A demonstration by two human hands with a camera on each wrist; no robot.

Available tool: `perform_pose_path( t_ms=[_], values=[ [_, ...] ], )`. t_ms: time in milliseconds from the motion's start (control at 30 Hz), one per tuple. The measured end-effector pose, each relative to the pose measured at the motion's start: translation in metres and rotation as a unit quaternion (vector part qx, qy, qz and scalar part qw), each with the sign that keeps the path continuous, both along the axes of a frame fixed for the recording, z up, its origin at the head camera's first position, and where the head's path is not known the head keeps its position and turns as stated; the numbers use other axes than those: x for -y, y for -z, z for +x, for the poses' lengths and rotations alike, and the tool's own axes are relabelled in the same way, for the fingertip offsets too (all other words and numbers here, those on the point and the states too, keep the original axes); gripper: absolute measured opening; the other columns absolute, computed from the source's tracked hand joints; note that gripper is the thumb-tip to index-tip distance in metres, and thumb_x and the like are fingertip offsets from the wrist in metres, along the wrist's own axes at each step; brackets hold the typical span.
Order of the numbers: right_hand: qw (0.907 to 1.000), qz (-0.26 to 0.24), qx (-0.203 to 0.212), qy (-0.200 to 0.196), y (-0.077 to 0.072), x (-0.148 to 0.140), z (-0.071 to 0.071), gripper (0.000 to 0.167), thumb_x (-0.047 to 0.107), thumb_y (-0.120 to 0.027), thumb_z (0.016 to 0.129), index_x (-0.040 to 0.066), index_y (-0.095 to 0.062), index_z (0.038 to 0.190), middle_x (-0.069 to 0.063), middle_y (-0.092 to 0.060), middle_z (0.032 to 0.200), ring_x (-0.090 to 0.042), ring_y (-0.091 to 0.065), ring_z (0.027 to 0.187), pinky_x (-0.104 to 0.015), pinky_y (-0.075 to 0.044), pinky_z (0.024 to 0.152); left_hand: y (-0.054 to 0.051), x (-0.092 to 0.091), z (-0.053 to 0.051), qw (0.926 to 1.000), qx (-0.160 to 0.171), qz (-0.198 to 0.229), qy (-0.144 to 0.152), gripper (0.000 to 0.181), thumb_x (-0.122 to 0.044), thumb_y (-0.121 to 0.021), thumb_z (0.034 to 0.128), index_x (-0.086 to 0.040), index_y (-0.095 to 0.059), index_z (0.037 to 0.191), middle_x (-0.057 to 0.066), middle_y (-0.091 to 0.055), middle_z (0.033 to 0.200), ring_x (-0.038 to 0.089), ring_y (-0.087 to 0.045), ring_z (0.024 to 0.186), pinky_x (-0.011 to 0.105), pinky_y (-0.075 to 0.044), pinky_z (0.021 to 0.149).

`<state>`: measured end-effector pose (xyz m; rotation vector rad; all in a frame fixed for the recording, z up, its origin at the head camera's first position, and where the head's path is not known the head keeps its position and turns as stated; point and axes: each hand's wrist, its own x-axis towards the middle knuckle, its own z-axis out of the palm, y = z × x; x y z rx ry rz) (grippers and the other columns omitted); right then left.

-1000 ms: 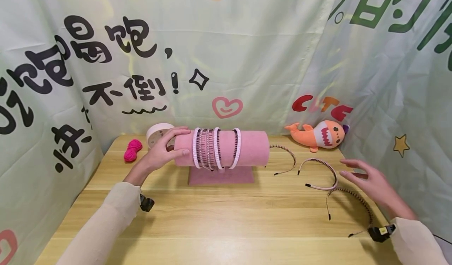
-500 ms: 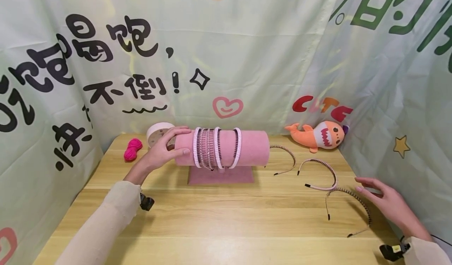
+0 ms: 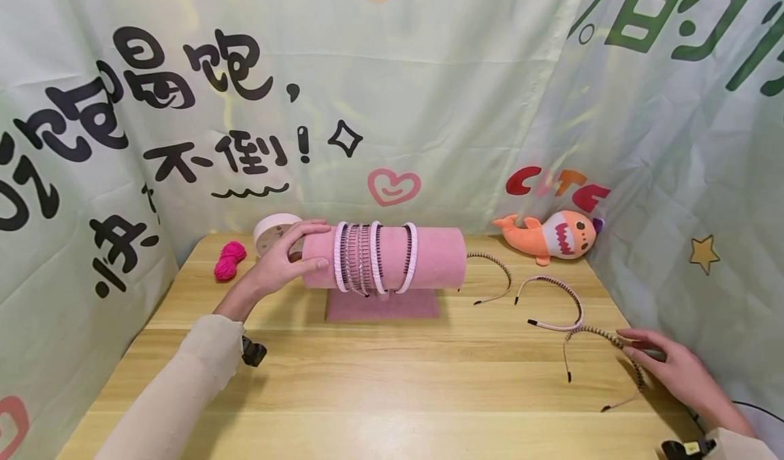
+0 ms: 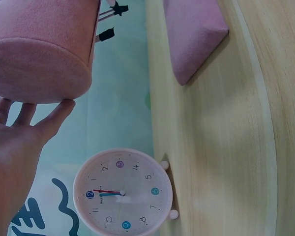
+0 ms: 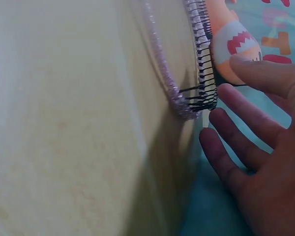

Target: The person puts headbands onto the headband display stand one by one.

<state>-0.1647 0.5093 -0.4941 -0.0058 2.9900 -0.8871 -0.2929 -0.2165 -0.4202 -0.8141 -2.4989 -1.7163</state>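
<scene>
A pink padded headband stand (image 3: 437, 256) bears several white and brownish beaded headbands round its roll. My left hand (image 3: 275, 263) grips the roll's left end, thumb at the front and fingers over the top. In the left wrist view its fingertips touch the round end. At the table's right side, my right hand (image 3: 674, 368) is at a dark, toothed headband (image 3: 605, 335). The right wrist view shows that hand's fingers (image 5: 241, 147) spread beside the headband's toothed band (image 5: 204, 64); contact is hard to tell.
A white-and-pink headband (image 3: 580, 303) lies just behind the dark one, and another headband (image 3: 507, 273) is beside the stand. An orange shark plush (image 3: 545, 237) sits at the back right. Left of the stand are a round clock (image 4: 123, 206) and pink yarn (image 3: 229, 261).
My right hand has moved right and toward the front, away from the white-and-pink headband, then down to the dark headband. The left hand stays on the stand's end.
</scene>
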Motion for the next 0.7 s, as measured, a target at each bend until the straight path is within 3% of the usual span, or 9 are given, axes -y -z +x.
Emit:
perform_pose_path(
  t_ms=[133,433,700],
  values=[
    [0.9999,-0.005,-0.007,-0.012,0.006,0.002,0.002,0.043,0.029,-0.071,0.108,-0.001,-0.070,0.139,0.039,-0.063,0.115,0.023,-0.054,0.096,-0.015,-0.050,0.072,0.000,0.000,0.000,1.0000,0.002,0.002,0.002,0.061,-0.010,-0.078,0.0984,-0.014,-0.055,0.155,0.017,-0.033,0.175,0.039,-0.032,0.161,0.069,-0.039,0.123],
    [0.9982,-0.041,-0.033,-0.030,0.017,0.002,0.004,0.034,0.017,-0.073,0.106,-0.005,-0.073,0.132,0.043,-0.062,0.114,0.018,-0.059,0.096,-0.014,-0.050,0.071,0.001,-0.001,-0.001,1.0000,0.004,0.004,0.004,0.060,-0.010,-0.078,0.0989,-0.013,-0.055,0.155,0.013,-0.035,0.174,0.039,-0.029,0.163,0.072,-0.034,0.125],
    [0.9963,-0.013,-0.067,-0.051,0.021,0.001,0.002,0.020,0.013,-0.074,0.104,0.005,-0.082,0.121,0.043,-0.059,0.117,0.028,-0.048,0.103,-0.004,-0.041,0.075,0.000,0.000,0.000,1.0000,0.007,0.002,-0.002,0.061,-0.011,-0.078,0.0993,-0.013,-0.055,0.156,0.013,-0.035,0.174,0.038,-0.031,0.162,0.070,-0.036,0.125]
  ],
)
